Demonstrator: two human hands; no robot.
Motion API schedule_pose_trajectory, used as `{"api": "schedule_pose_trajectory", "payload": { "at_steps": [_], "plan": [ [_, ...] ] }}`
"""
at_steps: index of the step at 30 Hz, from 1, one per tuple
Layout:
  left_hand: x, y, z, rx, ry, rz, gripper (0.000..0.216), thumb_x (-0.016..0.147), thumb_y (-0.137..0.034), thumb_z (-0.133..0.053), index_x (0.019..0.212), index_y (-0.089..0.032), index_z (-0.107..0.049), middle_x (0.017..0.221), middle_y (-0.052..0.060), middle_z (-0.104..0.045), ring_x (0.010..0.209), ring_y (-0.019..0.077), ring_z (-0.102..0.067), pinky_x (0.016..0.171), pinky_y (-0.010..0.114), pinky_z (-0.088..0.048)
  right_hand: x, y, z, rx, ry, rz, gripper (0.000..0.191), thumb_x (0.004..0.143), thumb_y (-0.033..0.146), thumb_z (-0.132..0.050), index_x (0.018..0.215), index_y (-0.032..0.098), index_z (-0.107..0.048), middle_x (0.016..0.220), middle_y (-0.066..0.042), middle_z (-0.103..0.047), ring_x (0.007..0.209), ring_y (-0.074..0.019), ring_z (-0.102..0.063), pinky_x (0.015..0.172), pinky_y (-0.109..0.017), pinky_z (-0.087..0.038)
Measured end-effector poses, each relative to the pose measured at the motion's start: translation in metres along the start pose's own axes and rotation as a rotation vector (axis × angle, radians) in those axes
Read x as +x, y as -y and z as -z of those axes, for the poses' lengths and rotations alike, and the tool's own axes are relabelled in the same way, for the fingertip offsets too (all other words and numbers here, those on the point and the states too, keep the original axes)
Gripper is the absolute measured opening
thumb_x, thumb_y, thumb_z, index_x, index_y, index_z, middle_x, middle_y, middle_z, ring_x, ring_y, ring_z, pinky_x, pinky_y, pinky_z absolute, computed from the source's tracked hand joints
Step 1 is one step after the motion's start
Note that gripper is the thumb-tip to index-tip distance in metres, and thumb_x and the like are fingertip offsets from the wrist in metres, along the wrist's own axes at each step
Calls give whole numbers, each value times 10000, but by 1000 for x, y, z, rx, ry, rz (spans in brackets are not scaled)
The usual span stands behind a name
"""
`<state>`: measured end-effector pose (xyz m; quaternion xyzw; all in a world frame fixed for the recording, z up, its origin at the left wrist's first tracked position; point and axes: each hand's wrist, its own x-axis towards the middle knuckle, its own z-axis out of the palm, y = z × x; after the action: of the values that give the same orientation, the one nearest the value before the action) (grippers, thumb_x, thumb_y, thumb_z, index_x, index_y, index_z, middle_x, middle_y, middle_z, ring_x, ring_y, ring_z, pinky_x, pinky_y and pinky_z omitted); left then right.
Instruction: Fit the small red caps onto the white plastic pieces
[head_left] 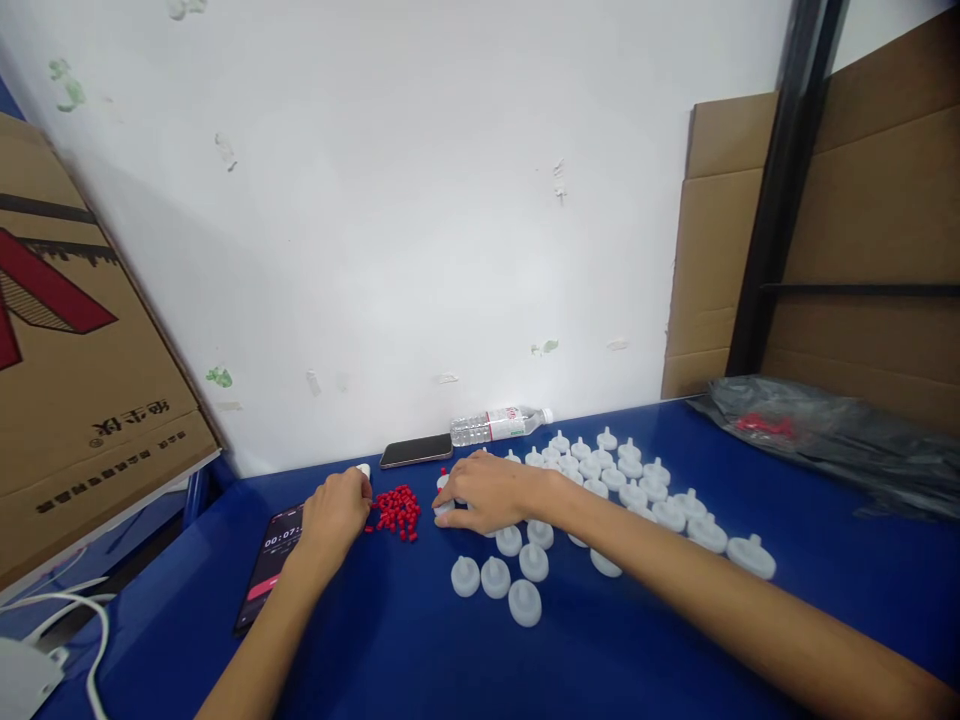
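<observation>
Near the counter's (pixel 360 640) back edge, the right hand (pixel 480 494) is pinching a white cap (pixel 443 508); the left hand (pixel 337 512) is resting curled beside red pieces (pixel 397 510), its grip hidden. Other caps (pixel 654 488) are standing rightward.

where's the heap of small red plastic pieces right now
In the head view, the heap of small red plastic pieces lies left of centre on the blue tabletop, between the bare left hand and the bare right hand.

Small red pieces (pixel 397 509) are lying before you in a loose heap; white stemmed discs (pixel 596 488) are standing stem-up, spreading rightward.
</observation>
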<state>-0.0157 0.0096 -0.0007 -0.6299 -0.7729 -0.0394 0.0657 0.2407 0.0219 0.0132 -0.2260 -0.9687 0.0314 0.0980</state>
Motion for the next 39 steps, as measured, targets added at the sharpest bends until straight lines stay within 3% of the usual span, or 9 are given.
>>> {"api": "schedule_pose_trajectory", "payload": {
  "at_steps": [7,12,14,18,21,31,33,36,39],
  "plan": [
    [-1,-1,0,-8,-2,16,182,857,-230,-568,958,-201,-717,1015,152,-744,972,344,-698,733,345,-474,0,2,12,-41,-247,-27,319,974,458,-568,986,177,-718,857,-51,-736,787,-195,-656,728,-304,-425],
    [-5,-10,10,-15,-114,42,365,974,-362,-385,1018,-190,-704,1005,185,-736,940,360,-698,711,359,-449,0,4,13,-40,-323,-67,119,988,283,-559,1052,191,-601,1012,-47,-676,729,-145,-586,621,-274,-370],
    [-11,-19,18,-87,-224,-23,442,1003,-429,-309,932,-209,-687,892,134,-738,847,309,-697,672,325,-419,0,5,11,-26,-314,-63,122,1007,240,-503,1118,197,-532,1024,-51,-656,724,-145,-574,599,-272,-357],
    [-24,-38,26,-292,-339,-351,424,1022,-434,-280,816,-227,-588,755,38,-676,739,211,-632,665,284,-378,0,5,9,39,-316,-80,193,994,259,-508,1154,203,-416,880,-16,-627,680,-157,-550,580,-266,-332],
    [-33,-49,23,-361,-326,-483,336,1003,-438,-345,838,-230,-551,775,23,-653,737,202,-601,671,284,-368,0,5,11,92,-351,-74,220,958,249,-529,1127,213,-392,829,2,-597,660,-154,-524,588,-261,-330],
    [-35,-56,15,-706,-221,-549,383,1000,-458,-328,798,-211,-540,658,-24,-515,614,155,-460,622,281,-319,0,7,14,122,-350,-2,228,962,318,-570,1065,241,-382,806,31,-576,584,-126,-441,578,-247,-328],
    [-32,-57,14,-905,-156,-514,396,977,-497,-362,752,-208,-514,594,-45,-415,560,136,-394,567,268,-301,2,5,14,69,-365,4,221,972,310,-566,1086,231,-395,864,2,-608,649,-138,-494,607,-249,-349],
    [-27,-58,12,-1241,-36,-396,418,952,-510,-348,639,-234,-348,512,-77,-239,453,110,-271,472,254,-258,3,-3,15,-120,-368,-1,76,988,167,-491,1042,210,-459,888,-46,-628,833,-186,-562,682,-271,-372],
    [-17,-52,11,-1256,-84,-286,420,956,-475,-308,617,-252,-201,489,-78,-210,418,102,-268,449,250,-269,-1,-18,14,-166,-392,-156,102,993,127,-458,1022,199,-524,889,-57,-635,867,-201,-582,715,-289,-387]
  ]
}}
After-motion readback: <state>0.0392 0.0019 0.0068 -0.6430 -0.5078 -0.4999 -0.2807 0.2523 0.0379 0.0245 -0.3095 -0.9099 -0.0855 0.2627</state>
